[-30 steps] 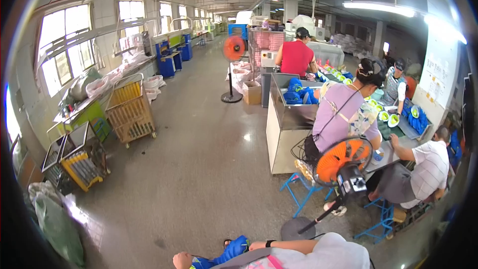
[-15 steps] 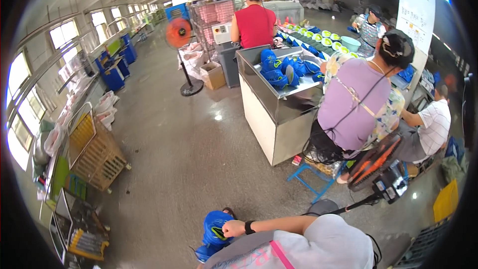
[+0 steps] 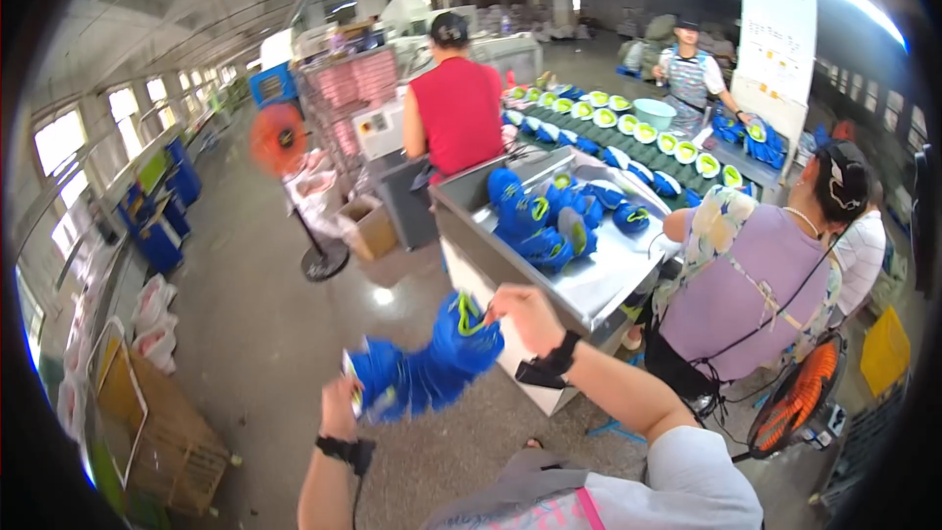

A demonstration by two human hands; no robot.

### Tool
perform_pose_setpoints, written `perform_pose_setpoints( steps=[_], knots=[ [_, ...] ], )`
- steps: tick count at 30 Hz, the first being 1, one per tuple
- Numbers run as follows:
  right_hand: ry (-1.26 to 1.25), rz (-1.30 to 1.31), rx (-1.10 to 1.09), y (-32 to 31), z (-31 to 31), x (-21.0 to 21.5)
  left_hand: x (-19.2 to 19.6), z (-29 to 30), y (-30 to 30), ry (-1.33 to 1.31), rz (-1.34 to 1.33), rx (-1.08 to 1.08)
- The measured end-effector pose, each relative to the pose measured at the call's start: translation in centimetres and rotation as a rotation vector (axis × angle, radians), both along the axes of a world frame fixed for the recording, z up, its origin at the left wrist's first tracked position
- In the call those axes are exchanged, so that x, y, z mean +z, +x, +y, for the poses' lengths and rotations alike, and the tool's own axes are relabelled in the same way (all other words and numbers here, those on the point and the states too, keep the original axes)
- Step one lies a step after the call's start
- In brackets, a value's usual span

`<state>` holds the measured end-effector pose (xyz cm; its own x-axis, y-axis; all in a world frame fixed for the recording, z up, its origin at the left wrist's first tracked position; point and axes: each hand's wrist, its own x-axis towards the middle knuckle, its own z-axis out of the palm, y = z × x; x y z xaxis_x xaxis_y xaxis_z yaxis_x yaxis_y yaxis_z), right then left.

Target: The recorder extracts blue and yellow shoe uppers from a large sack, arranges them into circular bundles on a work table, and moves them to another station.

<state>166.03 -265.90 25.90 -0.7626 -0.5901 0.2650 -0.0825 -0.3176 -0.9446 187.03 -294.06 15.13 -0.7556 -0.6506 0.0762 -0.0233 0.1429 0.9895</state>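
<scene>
A bundle of blue shoe uppers with lime-green trim, nested in a row, hangs in the air in front of me. My left hand is closed on its lower left end. At the upper right end, my right hand grips the edge of an upper. Both wrists wear black bands. Just beyond my right hand stands a metal-topped bin, its tray holding a heap of similar blue uppers. The fingertips of my left hand are partly hidden by the bundle.
Rows of shoes stand on a green conveyor past the bin. A person in lilac sits to the right, a person in red stands ahead. An orange fan and a cardboard box are left; another fan is right.
I have come closer to the bin. The blue uppers, low by my body before, are now raised in front of me, and my left hand has come into view holding one end.
</scene>
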Motion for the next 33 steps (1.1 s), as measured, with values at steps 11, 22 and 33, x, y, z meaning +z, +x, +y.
perform_pose_setpoints(
  steps=[11, 22, 33],
  knots=[
    [-0.476, 0.314, -0.385, -19.4, 11.0, 13.0, 19.2, 2.2, -42.0, 0.412, 0.465, -0.496],
    [-0.420, -0.169, -0.980, -37.2, 14.5, 7.2, 10.2, 7.8, -72.8, 0.483, -0.076, -1.062],
    [0.245, -0.281, -1.314, -41.7, 11.1, -5.2, -2.6, 11.9, -87.1, 0.735, -0.333, -1.412]
  ],
)
